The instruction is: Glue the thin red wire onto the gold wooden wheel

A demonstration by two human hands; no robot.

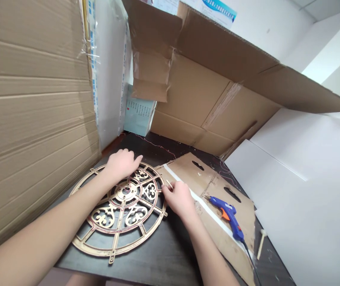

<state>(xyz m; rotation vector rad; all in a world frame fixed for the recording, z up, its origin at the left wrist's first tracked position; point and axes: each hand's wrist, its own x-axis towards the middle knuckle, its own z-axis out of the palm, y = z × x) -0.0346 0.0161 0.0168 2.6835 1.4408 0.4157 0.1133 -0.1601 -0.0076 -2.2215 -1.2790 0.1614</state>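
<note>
A round openwork frame (118, 254) in a pale gold tone lies on the dark table, with spokes, scroll ornaments and a central ring. Thin reddish wires run along its rings. My left hand (120, 163) is at the frame's far side, its fingers curled over the rim and thumb stretched to the right. The fingertips are hidden. At the right rim, my right hand (179, 196) pinches a thin pale stick (169, 184), with its fingers close against the frame.
Right of the frame lies a flat cardboard sheet (199, 178) with a white stripe and handle slots. On it rests a blue glue gun (231, 218) with a trailing cord. A small wooden stick (261, 244) lies further right. Cardboard walls and a light-blue box (139, 115) stand behind.
</note>
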